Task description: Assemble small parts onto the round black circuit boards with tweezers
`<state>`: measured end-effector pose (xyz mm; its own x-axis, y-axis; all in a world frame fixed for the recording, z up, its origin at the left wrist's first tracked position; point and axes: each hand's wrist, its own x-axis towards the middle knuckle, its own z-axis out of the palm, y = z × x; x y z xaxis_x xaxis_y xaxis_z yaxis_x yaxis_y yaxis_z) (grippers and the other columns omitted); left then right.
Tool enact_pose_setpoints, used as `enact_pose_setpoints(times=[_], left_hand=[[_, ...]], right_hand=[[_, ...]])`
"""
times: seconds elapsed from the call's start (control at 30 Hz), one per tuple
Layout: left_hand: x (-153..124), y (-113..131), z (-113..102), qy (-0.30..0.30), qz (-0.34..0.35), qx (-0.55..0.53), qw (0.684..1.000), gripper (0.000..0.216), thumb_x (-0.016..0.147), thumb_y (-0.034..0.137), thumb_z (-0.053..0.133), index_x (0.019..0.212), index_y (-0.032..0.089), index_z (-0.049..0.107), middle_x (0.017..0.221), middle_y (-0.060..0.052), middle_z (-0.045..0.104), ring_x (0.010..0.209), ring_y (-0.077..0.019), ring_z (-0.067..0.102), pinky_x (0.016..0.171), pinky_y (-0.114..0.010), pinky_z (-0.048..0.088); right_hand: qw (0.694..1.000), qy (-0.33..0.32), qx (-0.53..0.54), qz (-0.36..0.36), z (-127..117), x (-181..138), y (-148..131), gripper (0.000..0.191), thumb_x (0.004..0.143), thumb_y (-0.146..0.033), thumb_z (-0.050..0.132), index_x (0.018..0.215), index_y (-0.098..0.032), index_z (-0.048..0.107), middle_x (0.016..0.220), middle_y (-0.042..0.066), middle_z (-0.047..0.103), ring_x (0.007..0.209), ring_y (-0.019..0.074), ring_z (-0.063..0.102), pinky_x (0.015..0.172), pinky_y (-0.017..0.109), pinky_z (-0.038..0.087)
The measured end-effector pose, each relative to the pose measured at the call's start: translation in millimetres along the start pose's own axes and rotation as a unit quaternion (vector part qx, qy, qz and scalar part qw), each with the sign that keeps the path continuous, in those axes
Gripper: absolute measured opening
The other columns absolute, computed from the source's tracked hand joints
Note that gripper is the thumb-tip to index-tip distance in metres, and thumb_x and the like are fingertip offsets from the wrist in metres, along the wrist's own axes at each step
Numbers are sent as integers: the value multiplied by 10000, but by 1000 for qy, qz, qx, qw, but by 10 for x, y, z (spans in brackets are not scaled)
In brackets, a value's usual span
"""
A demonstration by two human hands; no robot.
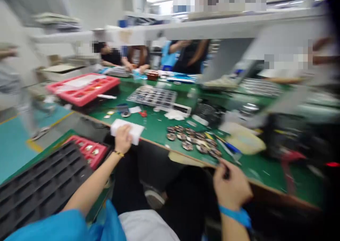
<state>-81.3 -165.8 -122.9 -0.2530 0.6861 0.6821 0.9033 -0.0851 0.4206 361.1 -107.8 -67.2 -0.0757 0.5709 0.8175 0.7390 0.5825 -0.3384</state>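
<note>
A: Where's the left hand [123, 139]?

B: At the near edge of the green table [156, 127], toward its left corner, fingers curled over a white foam pad [128, 128] that lies flat and slightly overhangs the edge.

A: How would that pad handle?

B: I'd judge it light, soft and squashy, not slippery. Best pinched by its near long edge, where it overhangs.

A: And the right hand [232, 187]?

B: Closed into a loose fist at the near edge further right, pinching something small and dark; blur hides what it is.

A: Anything close by?

B: A cluster of small round metal parts [193, 141] lies between the hands, set back from the edge. They look small, hard and easy to scatter. A black compartment tray [39, 188] sits lower left beside a red tray [89, 150].
</note>
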Motion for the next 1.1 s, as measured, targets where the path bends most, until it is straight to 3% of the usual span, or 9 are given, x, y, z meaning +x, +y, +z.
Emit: enact_pose_setpoints(times=[0.03, 0.17, 0.4, 0.63, 1.1], left_hand=[[11, -40, 55, 10, -3, -13, 1000, 527, 1024, 392, 356, 1409, 122, 593, 1435, -250, 584, 1440, -397, 449, 1220, -673, 215], [39, -194, 293, 89, -7, 44, 995, 519, 982, 365, 398, 1377, 96, 601, 1428, -254, 587, 1447, -394, 446, 1249, -636, 178], [23, -32, 226, 91, -8, 100, 991, 517, 968, 325, 364, 1385, 110, 581, 1447, -231, 590, 1460, -358, 453, 1263, -593, 187], [58, 80, 248, 81, -69, 93, 990, 531, 941, 313, 356, 1377, 103, 575, 1465, -237, 563, 1480, -345, 417, 1277, -596, 139], [-4, -30, 393, 121, -59, 109, 985, 522, 990, 343, 273, 1354, 137, 584, 1425, -214, 591, 1461, -330, 454, 1273, -595, 170]], right_hand=[[1000, 15, -26, -1, 103, -52, 66, 182, 1030, -246, 571, 1100, -172, 721, 973, 88, 754, 897, 219, 708, 833, 370, 588], [999, 13, -32, 7, 404, -138, 351, 216, 1018, -184, 541, 1146, -192, 716, 1042, 105, 774, 980, 239, 715, 910, 382, 578], [1000, 8, 12, 14, 322, -168, 276, 247, 1023, -178, 523, 1192, -204, 703, 1069, 110, 766, 1016, 253, 714, 940, 408, 583], [1000, 9, 11, 4, 345, -167, 328, 251, 1023, -189, 526, 1195, -201, 708, 1055, 110, 766, 1002, 258, 709, 924, 399, 564], [999, 23, -28, -2, 428, -191, 365, 236, 984, -155, 566, 1164, -207, 710, 1016, 103, 757, 947, 251, 691, 893, 386, 551]])
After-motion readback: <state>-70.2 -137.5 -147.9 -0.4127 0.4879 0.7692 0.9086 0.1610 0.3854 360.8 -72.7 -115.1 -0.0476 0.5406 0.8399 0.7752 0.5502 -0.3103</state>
